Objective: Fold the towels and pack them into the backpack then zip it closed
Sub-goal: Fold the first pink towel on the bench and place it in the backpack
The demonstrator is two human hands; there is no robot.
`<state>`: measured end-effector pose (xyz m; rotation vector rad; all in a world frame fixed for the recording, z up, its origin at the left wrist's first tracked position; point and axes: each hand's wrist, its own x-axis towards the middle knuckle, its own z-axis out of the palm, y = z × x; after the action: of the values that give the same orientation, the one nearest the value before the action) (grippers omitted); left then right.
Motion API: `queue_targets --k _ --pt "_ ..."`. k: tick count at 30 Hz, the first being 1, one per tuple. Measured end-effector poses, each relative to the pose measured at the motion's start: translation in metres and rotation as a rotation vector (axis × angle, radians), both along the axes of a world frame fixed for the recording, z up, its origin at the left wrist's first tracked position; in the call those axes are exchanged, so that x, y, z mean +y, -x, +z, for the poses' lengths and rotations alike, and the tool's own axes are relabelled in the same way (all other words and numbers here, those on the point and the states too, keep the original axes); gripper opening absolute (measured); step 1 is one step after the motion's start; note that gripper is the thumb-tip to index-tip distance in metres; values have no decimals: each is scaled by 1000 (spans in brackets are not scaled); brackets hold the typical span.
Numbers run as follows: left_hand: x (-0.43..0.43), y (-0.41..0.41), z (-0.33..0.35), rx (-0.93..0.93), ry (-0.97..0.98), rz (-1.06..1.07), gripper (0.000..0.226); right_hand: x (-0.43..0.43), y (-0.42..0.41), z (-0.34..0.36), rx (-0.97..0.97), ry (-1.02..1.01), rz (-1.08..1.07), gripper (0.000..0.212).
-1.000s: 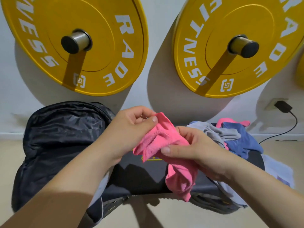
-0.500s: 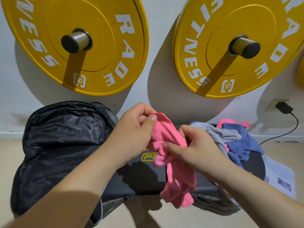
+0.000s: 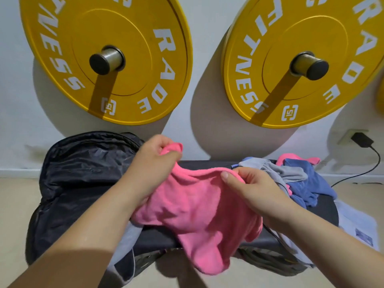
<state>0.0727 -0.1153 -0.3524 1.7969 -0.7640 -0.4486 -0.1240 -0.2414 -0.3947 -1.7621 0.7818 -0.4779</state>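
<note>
Because the towel (image 3: 197,215) sags loosely between only two grip points, its lower half, draped over the tabletop's (image 3: 207,164) front edge, could bunch or fold crooked if the corners aren't pulled level. The left hand (image 3: 153,163) is curled tight round one top corner, just beside the backpack (image 3: 79,179). The right hand (image 3: 249,188) pinches the top edge between thumb and fingers, near the pile (image 3: 301,175) of unfolded towels.

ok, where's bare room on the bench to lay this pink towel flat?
Only the bench middle, between backpack and towel pile, under the held pink towel. Left is backpack, right end is piled towels.
</note>
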Motion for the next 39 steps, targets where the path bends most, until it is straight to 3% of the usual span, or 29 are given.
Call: queue_targets --k 3,5,10,13,16,20,22,24,26,29,33,35,37,39 --pt "1 17 0 -15 -53 -258 5 7 -4 15 -41 203 -85 24" --pt "0 29 -1 -83 -64 -380 6 13 -4 24 -69 184 -65 19" --pt "-5 39 -11 -189 -42 -387 30 11 -1 32 -87 54 88 30" --pt "-7 43 -10 -161 -44 -451 17 4 -1 24 -117 81 124 31" --pt "-9 35 -8 -188 12 -311 17 -8 4 16 -131 -34 152 36" --pt "-8 11 1 -123 158 109 17 -27 16 -6 141 -255 302 54" --pt "-4 -3 2 -74 188 291 15 -33 23 -20 232 -237 326 45" --pt "-1 -15 -3 -39 157 323 12 -36 26 -29 279 -206 295 38" --pt "0 -19 -15 -82 37 212 11 -36 25 -32 211 -211 171 33" --pt "-3 -13 -37 -220 -200 27 10 -35 15 -25 107 -107 -12 44" --pt "-7 -2 -48 -230 -433 -142 15 -22 6 -12 118 36 -63 51" --pt "-9 3 -41 -299 -352 -154 16 -11 6 -3 164 110 -50 48" --pt "-11 16 -29 -225 -148 -199 9 -3 4 6 144 100 27 51" --pt "-12 32 -24 -142 -81 -329 18 1 2 10 105 63 135 41"
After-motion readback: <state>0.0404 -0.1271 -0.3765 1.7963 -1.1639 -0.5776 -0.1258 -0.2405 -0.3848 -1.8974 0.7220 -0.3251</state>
